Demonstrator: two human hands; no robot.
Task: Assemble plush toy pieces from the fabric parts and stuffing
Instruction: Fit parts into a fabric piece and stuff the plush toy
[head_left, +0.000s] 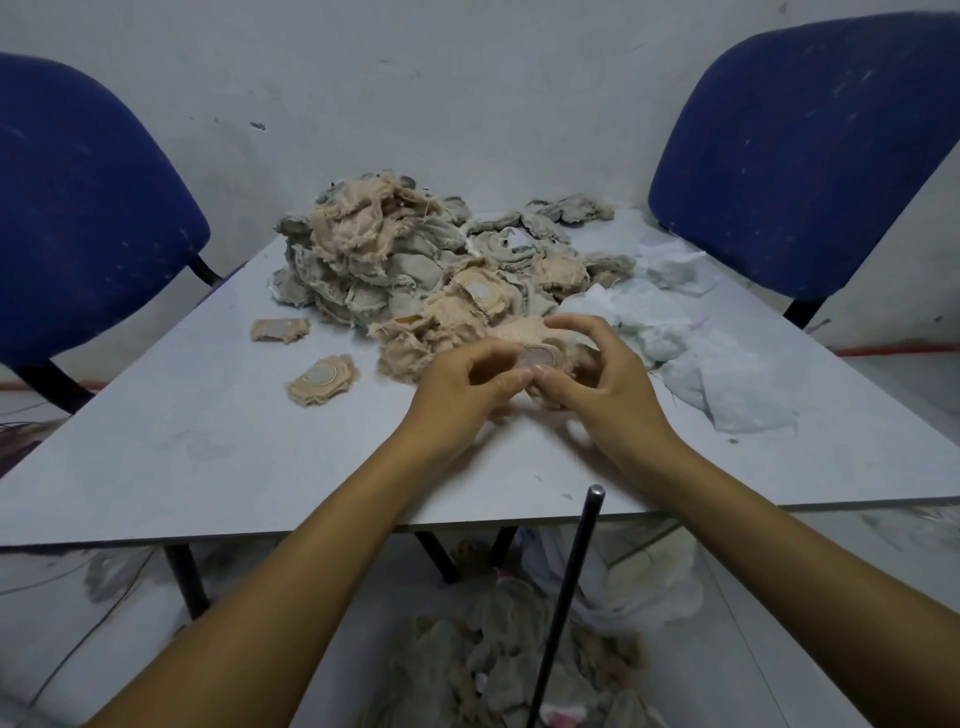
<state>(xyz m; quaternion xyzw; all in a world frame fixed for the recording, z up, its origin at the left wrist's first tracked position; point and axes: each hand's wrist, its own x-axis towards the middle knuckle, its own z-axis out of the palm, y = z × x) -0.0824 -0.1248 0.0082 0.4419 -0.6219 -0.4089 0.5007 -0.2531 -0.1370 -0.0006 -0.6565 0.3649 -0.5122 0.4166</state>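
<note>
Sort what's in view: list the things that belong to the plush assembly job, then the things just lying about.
Part of the job:
- beige fabric piece, held by left hand and right hand
- heap of fabric parts
- two loose beige pieces
- white stuffing

Just lying about:
- two blue chairs
- dark rod
- scraps under the table

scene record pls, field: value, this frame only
left hand: pinches the held piece
right hand: grips the same piece
held piece: beige, frayed fabric with a pale oval patch
fabric pile: beige and grey pieces, behind the hands
loose pieces: two, left of the hands
stuffing: white, right of the pile
table: grey
chairs: two blue, behind the table
</note>
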